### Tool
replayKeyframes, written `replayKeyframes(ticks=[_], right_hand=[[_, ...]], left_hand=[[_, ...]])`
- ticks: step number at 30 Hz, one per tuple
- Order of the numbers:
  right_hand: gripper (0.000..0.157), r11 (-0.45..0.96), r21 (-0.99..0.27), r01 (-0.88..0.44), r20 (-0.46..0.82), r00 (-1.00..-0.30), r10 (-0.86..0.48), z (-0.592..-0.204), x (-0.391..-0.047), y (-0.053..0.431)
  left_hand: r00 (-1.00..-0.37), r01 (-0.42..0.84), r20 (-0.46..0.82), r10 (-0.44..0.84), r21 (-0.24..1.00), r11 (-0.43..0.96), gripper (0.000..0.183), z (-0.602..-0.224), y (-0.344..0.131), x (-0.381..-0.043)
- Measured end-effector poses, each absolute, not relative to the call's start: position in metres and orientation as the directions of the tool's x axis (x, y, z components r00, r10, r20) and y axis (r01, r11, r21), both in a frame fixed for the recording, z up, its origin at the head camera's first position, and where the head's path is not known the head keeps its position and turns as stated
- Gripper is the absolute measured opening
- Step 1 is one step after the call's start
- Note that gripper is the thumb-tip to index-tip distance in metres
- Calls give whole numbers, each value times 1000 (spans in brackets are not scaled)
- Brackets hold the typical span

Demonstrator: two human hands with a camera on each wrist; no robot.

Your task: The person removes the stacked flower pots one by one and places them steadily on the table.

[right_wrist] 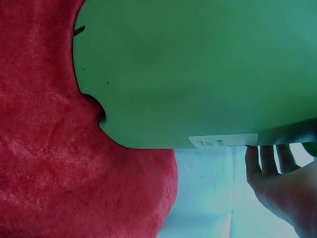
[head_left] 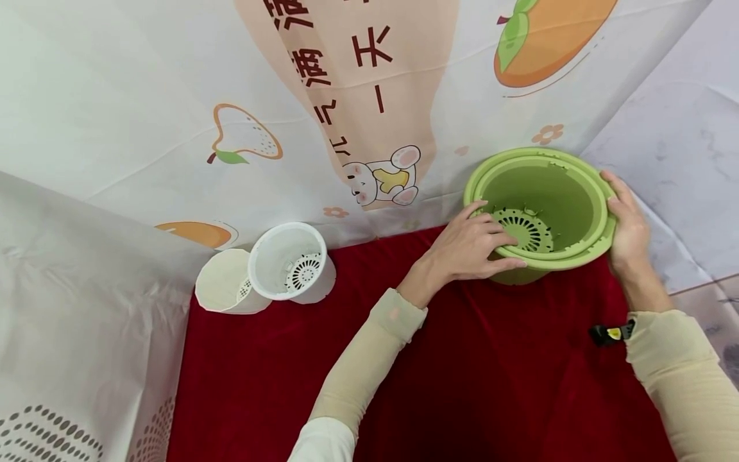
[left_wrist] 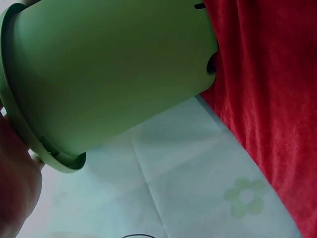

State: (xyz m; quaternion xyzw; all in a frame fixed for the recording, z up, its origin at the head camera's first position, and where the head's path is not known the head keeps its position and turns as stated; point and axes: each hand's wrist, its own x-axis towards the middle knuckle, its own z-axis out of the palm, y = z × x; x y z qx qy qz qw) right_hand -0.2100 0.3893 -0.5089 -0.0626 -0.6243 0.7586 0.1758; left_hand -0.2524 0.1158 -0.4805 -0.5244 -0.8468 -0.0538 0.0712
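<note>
A large green plastic flowerpot (head_left: 571, 192) stands at the back right of the red cloth, with a slotted bottom and a double-ringed rim. Its smooth outer wall (left_wrist: 114, 69) fills much of the left wrist view. My left hand (head_left: 470, 244) grips the rim at the front left, fingers hooked over the edge toward the inside. On the opposite side, my right hand (head_left: 628, 228) holds the pot around the rim. Several of its fingertips touch the wall near a white label (right_wrist: 225, 141) in the right wrist view.
Two white pots with perforated bottoms are at the back left: an upright one (head_left: 291, 260) overlapping a cream one (head_left: 222, 282). Red velvet cloth (head_left: 491, 372) covers the table. A printed white sheet (head_left: 190, 77) hangs behind. Near the right sleeve is a black strap device (head_left: 606, 333).
</note>
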Motion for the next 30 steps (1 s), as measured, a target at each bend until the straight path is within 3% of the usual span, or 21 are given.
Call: replayKeyframes(ticks=[7,16,30], right_hand=[[48,-150,-967,-205,142,-927,348,-509,-211,390],[47,-150,-962,-228,164,-922,349,-511,-212,390],[49,-179,-960,-215,144,-928,343,-510,-212,389]], left_hand=[[-458,888,178,871,41,458,50,-482,118,-253],[-470,883,269,841,131,452,39,-485,118,-253],[-505,859,259,823,238,453,35,-479,120,-252]])
